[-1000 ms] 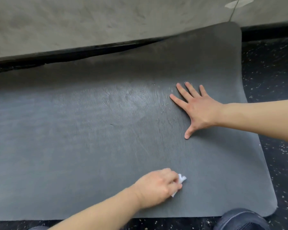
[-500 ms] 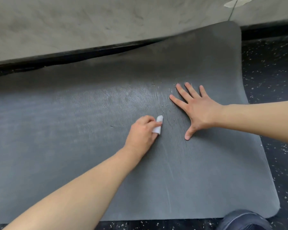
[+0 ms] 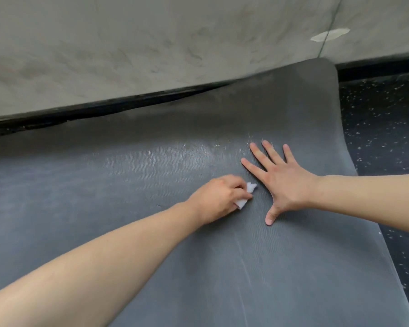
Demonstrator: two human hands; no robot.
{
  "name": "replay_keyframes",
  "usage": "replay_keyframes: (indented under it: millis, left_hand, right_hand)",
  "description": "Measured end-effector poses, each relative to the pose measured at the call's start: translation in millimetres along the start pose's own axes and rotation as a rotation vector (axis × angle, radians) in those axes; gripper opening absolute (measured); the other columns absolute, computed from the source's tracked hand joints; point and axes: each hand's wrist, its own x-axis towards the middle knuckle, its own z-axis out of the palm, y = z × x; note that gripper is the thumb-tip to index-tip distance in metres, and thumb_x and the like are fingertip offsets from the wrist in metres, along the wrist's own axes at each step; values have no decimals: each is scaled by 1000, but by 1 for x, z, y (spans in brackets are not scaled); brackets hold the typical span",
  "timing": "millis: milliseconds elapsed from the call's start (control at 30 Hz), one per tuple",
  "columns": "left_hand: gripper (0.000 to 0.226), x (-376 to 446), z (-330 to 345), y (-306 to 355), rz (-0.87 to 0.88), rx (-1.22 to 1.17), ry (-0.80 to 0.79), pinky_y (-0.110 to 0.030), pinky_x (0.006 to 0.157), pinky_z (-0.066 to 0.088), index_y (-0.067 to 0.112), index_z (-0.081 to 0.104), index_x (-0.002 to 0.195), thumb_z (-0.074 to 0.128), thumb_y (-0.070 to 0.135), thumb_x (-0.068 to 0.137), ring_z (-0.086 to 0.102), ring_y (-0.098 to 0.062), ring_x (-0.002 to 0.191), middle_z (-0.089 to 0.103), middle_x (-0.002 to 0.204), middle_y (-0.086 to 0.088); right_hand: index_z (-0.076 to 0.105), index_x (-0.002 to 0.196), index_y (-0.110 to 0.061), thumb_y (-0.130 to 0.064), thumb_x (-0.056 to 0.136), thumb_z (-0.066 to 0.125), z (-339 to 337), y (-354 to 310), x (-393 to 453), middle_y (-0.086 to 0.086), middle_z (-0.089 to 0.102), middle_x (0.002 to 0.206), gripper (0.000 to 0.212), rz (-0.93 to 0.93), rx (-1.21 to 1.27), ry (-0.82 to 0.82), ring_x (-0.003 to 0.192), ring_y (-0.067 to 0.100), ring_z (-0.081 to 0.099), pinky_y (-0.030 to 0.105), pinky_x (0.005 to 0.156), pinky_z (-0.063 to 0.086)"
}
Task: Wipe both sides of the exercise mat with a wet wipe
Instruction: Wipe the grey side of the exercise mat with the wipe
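Observation:
A dark grey textured exercise mat [image 3: 104, 190] lies flat on the floor and fills most of the view; its far right end curls up against the wall. My left hand [image 3: 216, 197] grips a small crumpled white wet wipe [image 3: 315, 194] and presses it onto the mat near the middle. Just to its right, my right hand [image 3: 283, 182] lies flat on the mat with fingers spread. A damp, shiny patch shows on the mat beyond both hands.
A grey concrete wall [image 3: 151, 43] with a black baseboard [image 3: 80, 114] runs along the mat's far edge. Black speckled rubber floor [image 3: 383, 128] lies to the right of the mat.
My left hand swept the wipe from the mat's near edge up to the middle, beside my right hand. The right hand stayed flat in place. The camera has shifted slightly.

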Motion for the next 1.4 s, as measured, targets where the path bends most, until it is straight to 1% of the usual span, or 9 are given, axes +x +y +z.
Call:
replay_keyframes:
  millis: [233,400,500,600,733,900,1100,1233,1400]
  left_hand:
    - [32,29,-13,-53,-588,39,424,-33,82,52,15,79,104,70,6,74,66,-30,91,67,102,-5]
    - [16,44,-34,-63,-190,139,199,-35,77,57,18,79,100,74,15,85,67,-29,87,69,98,-5]
    - [38,58,-67,-110,-532,254,410,-40,72,54,19,79,91,47,39,97,66,-32,83,69,90,-5]
    - [22,73,-70,-119,-840,212,545,-38,74,52,19,78,90,58,27,91,66,-32,87,71,94,-7]
    - [26,93,-53,-105,-468,145,344,-34,84,54,19,79,100,64,19,79,68,-25,96,72,104,-1]
    - [19,98,-65,-127,-880,17,819,-17,74,41,23,80,94,69,15,81,66,-18,82,70,96,4]
    - [31,111,-50,-112,-526,111,531,-24,89,48,16,78,106,73,11,76,66,-21,98,71,108,-1]
    - [12,107,-76,-130,-662,146,665,-30,74,52,20,79,90,70,21,83,68,-22,84,72,93,0]
    - [24,121,-50,-106,-485,138,413,-33,87,52,17,77,97,64,32,84,64,-23,96,67,101,1]
  right_hand:
    - [14,165,-34,-97,46,71,-33,4,9,14,10,170,146,63,102,239,154,34,17,50,124,27]
    - [-2,168,-29,-94,50,73,-58,30,38,12,-24,172,155,120,129,197,161,32,-14,55,130,7]
    - [-5,168,-27,-92,50,76,-58,35,44,9,-26,172,158,126,145,131,161,28,-17,51,130,7]
    - [-6,168,-27,-89,50,79,-56,36,49,9,-26,172,159,124,154,129,161,28,-17,51,129,6]
    - [-5,168,-27,-90,51,77,-52,40,50,9,-24,173,157,97,180,161,161,28,-17,52,130,4]
    - [11,168,-33,-96,59,66,-38,50,46,11,-14,175,137,51,194,291,163,27,-8,48,132,5]
    - [20,167,-34,-104,54,53,-32,65,48,13,-5,176,136,42,137,368,162,31,-6,54,131,5]
    - [16,168,-32,-101,55,60,-30,71,54,8,-10,176,140,37,189,326,162,27,-14,51,131,0]
    - [11,167,-32,-98,54,66,-26,75,61,5,-12,176,142,6,235,308,162,25,-15,50,131,-4]
